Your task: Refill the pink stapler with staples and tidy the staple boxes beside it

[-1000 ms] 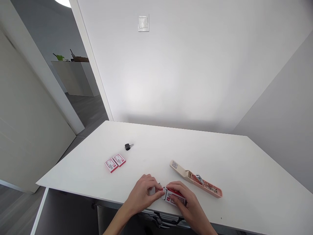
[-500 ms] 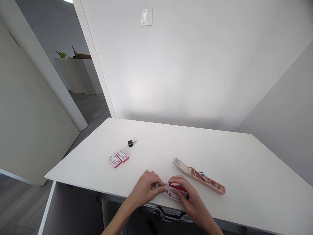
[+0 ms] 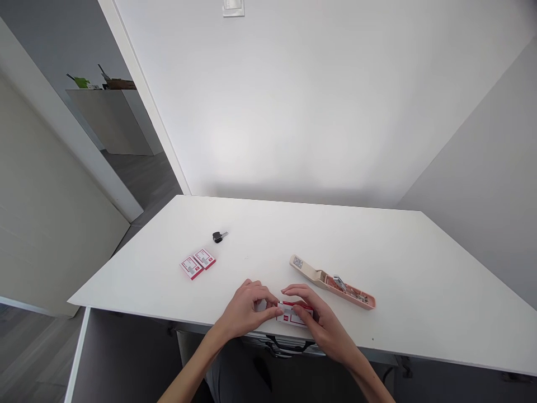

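A small red and white staple box (image 3: pixel 290 315) lies near the front edge of the white table (image 3: pixel 398 263), between my two hands. My right hand (image 3: pixel 319 321) curls over the box and grips its right end. My left hand (image 3: pixel 245 309) pinches the box's left end, where a pale inner part (image 3: pixel 262 305) shows between the fingers. Just behind and to the right lies a stapler (image 3: pixel 331 281), flipped wide open, with a beige top arm and a pink base.
Two more red and white staple boxes (image 3: pixel 197 263) lie side by side at the left of the table. A small black key (image 3: pixel 218 237) rests behind them. A white wall stands behind the table, and a doorway opens at the left.
Both hands have stayed on the box with only small finger shifts. The camera has tilted, so the whole table sits slightly higher in view.
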### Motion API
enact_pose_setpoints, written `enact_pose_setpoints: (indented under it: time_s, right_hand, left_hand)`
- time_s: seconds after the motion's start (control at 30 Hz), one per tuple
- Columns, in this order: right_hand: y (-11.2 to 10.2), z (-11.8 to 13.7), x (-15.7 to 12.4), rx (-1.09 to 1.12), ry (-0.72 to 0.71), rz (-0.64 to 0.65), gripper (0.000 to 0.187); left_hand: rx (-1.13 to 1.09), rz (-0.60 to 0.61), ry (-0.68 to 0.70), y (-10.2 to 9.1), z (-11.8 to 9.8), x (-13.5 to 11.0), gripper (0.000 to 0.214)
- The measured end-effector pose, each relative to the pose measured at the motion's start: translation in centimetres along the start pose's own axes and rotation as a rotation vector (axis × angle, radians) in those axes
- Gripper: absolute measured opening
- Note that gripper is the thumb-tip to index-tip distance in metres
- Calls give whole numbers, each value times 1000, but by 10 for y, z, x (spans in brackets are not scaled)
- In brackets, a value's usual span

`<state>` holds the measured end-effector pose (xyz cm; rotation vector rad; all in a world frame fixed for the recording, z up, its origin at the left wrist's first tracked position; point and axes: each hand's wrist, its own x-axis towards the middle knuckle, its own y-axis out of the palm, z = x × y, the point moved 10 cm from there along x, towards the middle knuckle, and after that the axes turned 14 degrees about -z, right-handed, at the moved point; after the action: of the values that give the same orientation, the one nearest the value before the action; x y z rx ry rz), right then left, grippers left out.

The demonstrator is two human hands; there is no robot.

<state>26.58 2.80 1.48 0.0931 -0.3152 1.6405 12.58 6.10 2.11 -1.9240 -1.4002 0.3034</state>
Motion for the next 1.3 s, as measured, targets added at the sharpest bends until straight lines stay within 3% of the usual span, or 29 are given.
enact_pose_setpoints:
  time_s: [0.3, 0.4, 0.5, 0.87, 1.3]
  right_hand:
    - [0, -8, -1, 44, 66, -29, 30]
    - [1, -7, -3, -35, 10, -44, 39]
    - [2, -6, -5, -95, -31, -52, 34]
    - [1, -16, -7, -14, 74, -60, 34]
    - [8, -6, -7, -58, 44, 26, 33]
  left_hand:
    - [-60, -27, -65, -6, 3, -1, 32]
    - [-87, -59, -110, -9, 8, -2, 30]
    - [-84, -65, -107, -10, 9, -2, 27]
    - [-97, -74, -108, -11, 6, -2, 26]
    - [-85, -62, -104, -5, 15, -4, 34]
